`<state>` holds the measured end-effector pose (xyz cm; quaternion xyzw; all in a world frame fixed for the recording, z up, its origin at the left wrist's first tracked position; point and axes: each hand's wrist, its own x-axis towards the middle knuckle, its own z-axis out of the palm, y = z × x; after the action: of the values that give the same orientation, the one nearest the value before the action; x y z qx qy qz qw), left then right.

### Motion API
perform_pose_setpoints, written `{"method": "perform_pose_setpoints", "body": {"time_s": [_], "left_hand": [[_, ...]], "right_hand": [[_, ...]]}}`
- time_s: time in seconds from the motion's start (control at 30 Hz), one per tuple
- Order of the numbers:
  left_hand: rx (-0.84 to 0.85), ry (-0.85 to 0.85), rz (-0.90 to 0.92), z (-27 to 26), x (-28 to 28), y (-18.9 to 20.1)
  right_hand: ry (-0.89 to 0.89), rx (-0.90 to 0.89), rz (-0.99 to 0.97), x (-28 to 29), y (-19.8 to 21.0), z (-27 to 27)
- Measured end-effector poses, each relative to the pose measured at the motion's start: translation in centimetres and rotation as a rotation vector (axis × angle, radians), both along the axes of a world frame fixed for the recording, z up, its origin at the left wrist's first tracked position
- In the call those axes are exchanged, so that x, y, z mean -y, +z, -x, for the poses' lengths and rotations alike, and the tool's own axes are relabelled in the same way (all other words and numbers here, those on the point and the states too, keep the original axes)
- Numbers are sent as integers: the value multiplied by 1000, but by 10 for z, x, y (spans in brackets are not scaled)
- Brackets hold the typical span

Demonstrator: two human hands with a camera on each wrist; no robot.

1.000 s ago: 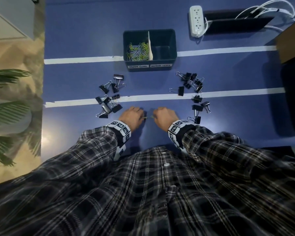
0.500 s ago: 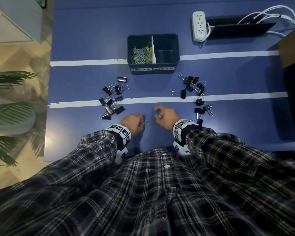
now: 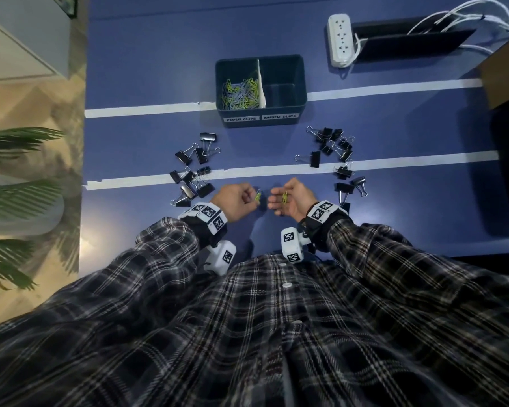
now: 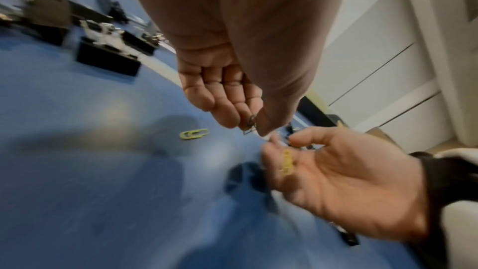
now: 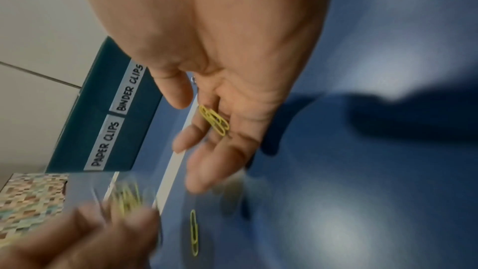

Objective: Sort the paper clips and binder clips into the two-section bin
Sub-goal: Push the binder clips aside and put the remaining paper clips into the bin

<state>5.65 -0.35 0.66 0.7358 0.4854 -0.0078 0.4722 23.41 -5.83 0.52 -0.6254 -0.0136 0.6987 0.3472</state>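
Observation:
The dark two-section bin (image 3: 260,123) stands mid-table; its left section holds yellow and grey paper clips (image 3: 241,91), and I see nothing in its right section. Black binder clips lie in two groups, left (image 3: 193,171) and right (image 3: 335,151) of my hands. My left hand (image 3: 238,198) pinches a yellow paper clip (image 3: 257,196) between thumb and fingers. My right hand (image 3: 288,201) is turned palm up, fingers relaxed, with yellow paper clips (image 5: 214,123) lying on them. One yellow paper clip (image 4: 194,134) lies loose on the blue table between the hands.
A white power strip (image 3: 339,39) and a black tray (image 3: 409,39) with white cables sit at the back right. A cardboard box (image 3: 506,74) is at the right edge. Plant leaves (image 3: 18,186) hang past the table's left edge. White tape lines cross the table.
Both hands have lifted off the table and parted slightly. The right hand has turned palm up with clips on it. The left hand now holds a clip up.

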Motion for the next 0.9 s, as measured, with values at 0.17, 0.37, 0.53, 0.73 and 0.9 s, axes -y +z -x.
{"method": "perform_pose_setpoints", "body": {"time_s": [0.17,0.37,0.53,0.73,0.9], "left_hand": [[97,-24,-79,-20,-3,20],[-157,28,-370,8,-12,10],[-389,-74,-241,18,-6,-10],[-372,-131,-256,7,-1,-12],[-332,-225,-201,5,-2,-9]], "right_hand": [[-81,-131,-54,-7,-1,15],[-84,-6,39,-2,-4,-4],[-39,-24,27,2,-4,-7],[2,-46,11,-1,1,-2],[106,99,48,-4,-6,5]]}}
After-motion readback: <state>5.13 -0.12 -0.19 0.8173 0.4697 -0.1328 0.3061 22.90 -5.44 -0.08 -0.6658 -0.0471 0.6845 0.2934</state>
